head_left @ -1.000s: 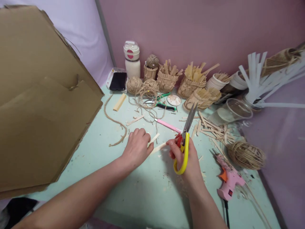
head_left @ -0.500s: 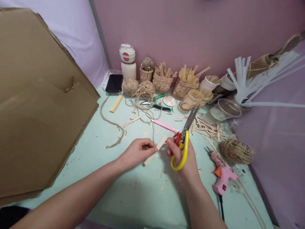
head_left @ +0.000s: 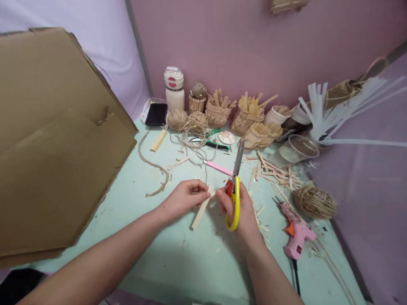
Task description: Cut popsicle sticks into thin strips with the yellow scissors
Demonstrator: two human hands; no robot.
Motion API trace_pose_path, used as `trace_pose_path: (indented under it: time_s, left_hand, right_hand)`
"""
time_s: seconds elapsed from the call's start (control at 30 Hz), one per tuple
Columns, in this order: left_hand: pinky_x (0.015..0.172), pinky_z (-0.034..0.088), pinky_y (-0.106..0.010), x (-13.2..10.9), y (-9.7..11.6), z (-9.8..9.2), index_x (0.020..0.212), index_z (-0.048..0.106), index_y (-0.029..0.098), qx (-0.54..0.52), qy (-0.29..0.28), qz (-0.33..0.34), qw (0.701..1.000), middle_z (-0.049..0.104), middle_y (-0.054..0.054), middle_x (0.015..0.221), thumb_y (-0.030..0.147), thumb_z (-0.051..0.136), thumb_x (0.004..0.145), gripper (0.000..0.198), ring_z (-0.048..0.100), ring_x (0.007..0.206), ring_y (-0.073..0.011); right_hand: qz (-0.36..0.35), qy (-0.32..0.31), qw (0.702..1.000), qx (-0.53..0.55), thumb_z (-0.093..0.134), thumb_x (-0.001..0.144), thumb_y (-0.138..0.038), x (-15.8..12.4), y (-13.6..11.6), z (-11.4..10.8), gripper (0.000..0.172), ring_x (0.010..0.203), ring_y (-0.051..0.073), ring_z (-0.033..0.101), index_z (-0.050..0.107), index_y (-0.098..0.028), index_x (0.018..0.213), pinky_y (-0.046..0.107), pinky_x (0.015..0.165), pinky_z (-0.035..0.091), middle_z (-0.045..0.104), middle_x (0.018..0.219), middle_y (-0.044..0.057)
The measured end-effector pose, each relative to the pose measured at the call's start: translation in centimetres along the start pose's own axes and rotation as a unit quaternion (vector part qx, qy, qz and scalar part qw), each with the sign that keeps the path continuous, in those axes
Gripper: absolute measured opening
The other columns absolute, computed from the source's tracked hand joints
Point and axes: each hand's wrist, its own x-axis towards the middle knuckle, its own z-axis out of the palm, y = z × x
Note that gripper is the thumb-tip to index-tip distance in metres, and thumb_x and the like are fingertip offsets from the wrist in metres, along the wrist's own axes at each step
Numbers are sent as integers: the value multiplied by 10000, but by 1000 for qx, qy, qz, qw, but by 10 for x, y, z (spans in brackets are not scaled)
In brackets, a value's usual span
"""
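Observation:
My left hand (head_left: 187,195) pinches a thin, pale wooden strip (head_left: 201,212) near its upper end, and the strip slants down toward me. Close beside it, my right hand (head_left: 240,207) is closed around a pair of scissors (head_left: 237,190) with yellow and red handles. The scissor blades point up and away from me and look shut. My right thumb and fingertips are near the strip's top end; whether they touch it I cannot tell. Behind the hands lies a pink craft knife (head_left: 218,167) on the pale green table (head_left: 165,254).
A cardboard sheet (head_left: 57,148) stands at left. Along the back are a phone (head_left: 156,115), a white bottle (head_left: 174,95), green-handled pliers (head_left: 216,146) and baskets of wooden sticks (head_left: 219,112). At right lie wood scraps (head_left: 280,171), a twine ball (head_left: 316,202) and a pink glue gun (head_left: 297,233).
The scissors in my right hand have swung to a more upright angle and shifted left. My right fingertips have drawn back slightly from the strip, which now hangs more steeply. The camera view has tilted up.

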Motion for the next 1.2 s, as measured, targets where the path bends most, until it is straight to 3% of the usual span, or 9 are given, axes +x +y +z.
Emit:
trace_pose_path:
  time_s: [0.2,0.37,0.53,0.8,1.2]
  left_hand:
    - [570,397,-184,0,15,-10,828,625,155,-64,99,49,992,581,19,697,276,678,708,179,496,618,-75]
    - [581,411,-194,-4,22,-13,822,613,149,-71,123,93,986,569,18,683,273,668,718,171,492,621,-80]
    - [565,400,-194,-9,28,-11,802,597,142,-58,123,100,986,560,23,666,245,645,723,138,475,591,-74]
    - [566,401,-187,-10,28,-11,790,588,145,-54,115,113,985,550,28,664,236,627,736,113,486,614,-76]
    - [588,402,-194,-10,20,-11,817,593,145,-43,85,108,990,552,18,684,236,619,740,122,499,632,-81]
  right_hand:
    - [-17,-102,990,-92,629,749,-372,-8,-1,-8,250,586,117,441,460,-208,830,231,536,376,486,699,-41]
    - [29,-175,972,-154,645,720,-390,-13,2,-4,289,559,104,360,459,-203,839,221,499,314,425,678,-56]
    - [15,-198,965,-172,535,800,-471,-15,3,-4,310,558,110,369,498,-181,904,232,498,306,442,695,-33]
    - [25,-248,960,-130,364,795,-750,-24,2,-6,570,600,139,428,442,-207,949,235,489,330,471,682,-12]
    - [24,-271,948,-163,264,753,-824,-28,5,-4,689,550,99,330,433,-191,966,219,458,291,374,712,-32]
